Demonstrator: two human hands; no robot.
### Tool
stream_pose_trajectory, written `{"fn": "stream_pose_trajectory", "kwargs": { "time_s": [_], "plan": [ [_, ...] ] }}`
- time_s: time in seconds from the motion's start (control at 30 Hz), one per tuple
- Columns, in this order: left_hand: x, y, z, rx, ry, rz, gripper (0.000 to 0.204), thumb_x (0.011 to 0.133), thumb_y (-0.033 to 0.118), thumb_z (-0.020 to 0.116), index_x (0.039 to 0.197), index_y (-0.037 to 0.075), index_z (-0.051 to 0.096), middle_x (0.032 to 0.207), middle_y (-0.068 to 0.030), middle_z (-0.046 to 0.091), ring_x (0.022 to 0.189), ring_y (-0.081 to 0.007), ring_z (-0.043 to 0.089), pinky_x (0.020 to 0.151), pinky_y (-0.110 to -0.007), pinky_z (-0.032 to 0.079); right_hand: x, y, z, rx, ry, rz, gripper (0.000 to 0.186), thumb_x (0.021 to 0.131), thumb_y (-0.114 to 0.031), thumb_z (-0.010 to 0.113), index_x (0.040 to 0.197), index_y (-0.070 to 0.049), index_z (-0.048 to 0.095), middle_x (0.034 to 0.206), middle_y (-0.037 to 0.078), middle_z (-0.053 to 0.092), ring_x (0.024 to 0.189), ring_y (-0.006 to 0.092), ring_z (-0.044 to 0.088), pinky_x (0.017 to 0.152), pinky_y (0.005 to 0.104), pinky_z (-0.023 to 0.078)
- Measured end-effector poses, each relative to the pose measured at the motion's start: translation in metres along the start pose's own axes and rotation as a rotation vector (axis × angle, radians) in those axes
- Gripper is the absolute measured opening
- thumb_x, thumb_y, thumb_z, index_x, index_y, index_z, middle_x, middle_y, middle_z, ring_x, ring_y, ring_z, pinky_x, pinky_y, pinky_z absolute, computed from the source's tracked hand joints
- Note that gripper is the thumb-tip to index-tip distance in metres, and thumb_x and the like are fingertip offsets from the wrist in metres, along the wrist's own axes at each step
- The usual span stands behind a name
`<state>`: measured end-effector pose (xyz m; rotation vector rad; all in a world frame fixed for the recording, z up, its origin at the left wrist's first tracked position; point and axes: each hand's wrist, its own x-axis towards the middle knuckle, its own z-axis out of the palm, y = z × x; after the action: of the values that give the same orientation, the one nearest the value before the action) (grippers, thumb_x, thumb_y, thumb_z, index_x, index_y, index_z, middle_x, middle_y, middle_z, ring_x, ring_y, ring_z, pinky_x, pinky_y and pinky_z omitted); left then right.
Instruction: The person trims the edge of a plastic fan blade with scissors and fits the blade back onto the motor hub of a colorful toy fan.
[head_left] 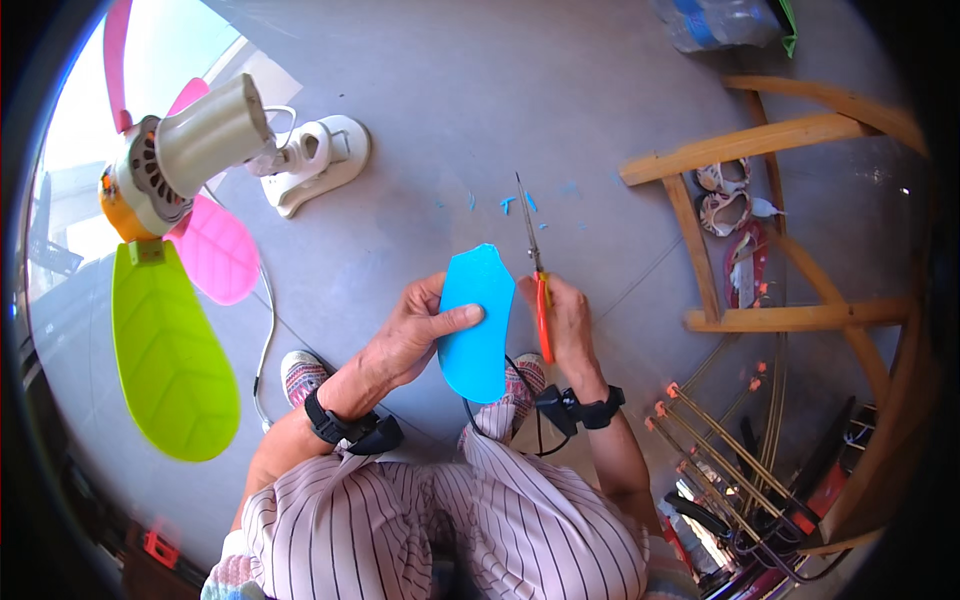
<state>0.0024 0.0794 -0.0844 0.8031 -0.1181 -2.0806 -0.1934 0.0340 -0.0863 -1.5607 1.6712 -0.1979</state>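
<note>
**Blue sheet and scissors above the grey floor**

We hold a blue sheet [476, 325] in our left hand [415, 335], the thumb pressed flat over its face and the fingers behind it, so the piece is pinched between them. It stands almost upright in front of our knees, rounded at the top and at the bottom. Our right hand [568, 322] is closed around the orange handles of the scissors [535, 275]; the blades point away from us, just beside the right edge of the sheet, and look pressed together (we cannot tell if they touch the sheet).

A wooden rack [790, 220] at the right holds pairs of sandals [728, 195] between its bars. Small blue scraps [515, 203] lie on the floor [480, 90] past the blade tips. A fan [180, 240] with pink and green blades stands at the left, well apart from the hands. Between fan and rack the floor is open.
</note>
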Motion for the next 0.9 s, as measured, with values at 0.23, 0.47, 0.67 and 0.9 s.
{"fn": "stream_pose_trajectory", "kwargs": {
  "time_s": [0.23, 0.47, 0.67, 0.9],
  "plan": [
    [-0.013, 0.008, -0.010, -0.090, 0.087, 0.077, 0.027, 0.078, 0.013, 0.069, 0.104, 0.007, 0.061, 0.097, -0.0019, 0.064, 0.088, -0.0114, 0.059, 0.081, -0.030, 0.050, -0.006, 0.037, -0.008, -0.414, 0.238, -0.327, 0.047, 0.079, -0.021, 0.065, 0.117, 0.002, 0.049, 0.103, 0.022, 0.057, 0.083, 0.0346, 0.060, 0.076, 0.0401, 0.047],
    [-0.010, 0.011, -0.010, -0.201, -0.061, 0.180, 0.017, 0.074, 0.009, 0.070, 0.090, 0.009, 0.062, 0.087, -0.0029, 0.063, 0.089, -0.0160, 0.057, 0.087, -0.037, 0.043, -0.045, -0.004, -0.023, 1.088, -0.808, 0.545, 0.056, 0.088, -0.044, 0.053, 0.120, 0.002, 0.047, 0.097, 0.017, 0.063, 0.086, 0.0259, 0.063, 0.076, 0.0321, 0.050],
    [0.000, 0.022, -0.008, 0.079, -0.393, 0.428, 0.013, 0.077, 0.014, 0.063, 0.069, 0.007, 0.056, 0.094, -0.0070, 0.057, 0.098, -0.0201, 0.052, 0.085, -0.032, 0.041, -0.040, -0.042, -0.021, 1.241, -0.817, 0.407, 0.051, 0.084, -0.042, 0.059, 0.107, 0.003, 0.052, 0.081, 0.015, 0.064, 0.068, 0.0221, 0.064, 0.060, 0.0334, 0.053],
    [-0.048, 0.033, -0.025, 0.437, -0.181, 0.160, 0.059, 0.086, 0.025, 0.060, 0.135, 0.007, 0.033, 0.130, -0.0085, 0.043, 0.112, -0.0218, 0.049, 0.093, -0.035, 0.042, -0.030, -0.112, -0.065, 0.881, -0.288, 0.062, 0.016, 0.083, -0.013, 0.059, 0.091, 0.001, 0.058, 0.070, 0.009, 0.062, 0.052, 0.0136, 0.058, 0.040, 0.0229, 0.043]
  ]
}}
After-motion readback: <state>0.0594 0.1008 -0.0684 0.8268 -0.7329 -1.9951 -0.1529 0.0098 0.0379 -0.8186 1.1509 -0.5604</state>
